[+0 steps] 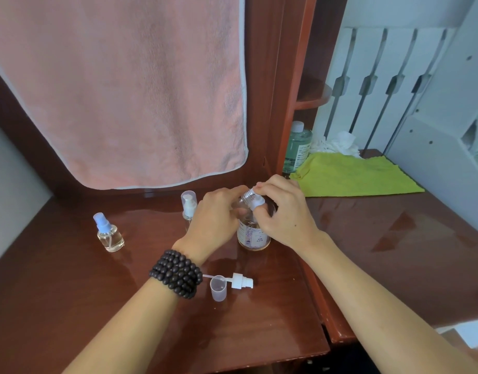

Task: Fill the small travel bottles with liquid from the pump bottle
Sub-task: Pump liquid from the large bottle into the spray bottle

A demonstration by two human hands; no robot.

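No text can be read anywhere here. A pale label is seen on the front of the pump bottle [255, 236], with a purplish printed pattern and a few small dark marks beneath it, but the marks are too small and blurred to be made out as letters or numbers. A second label is noticed on the green bottle [297, 147] standing on the shelf at the back; lines of fine print are hinted at there, yet nothing can be deciphered. No brand, number or sign is shown legibly on any other surface.
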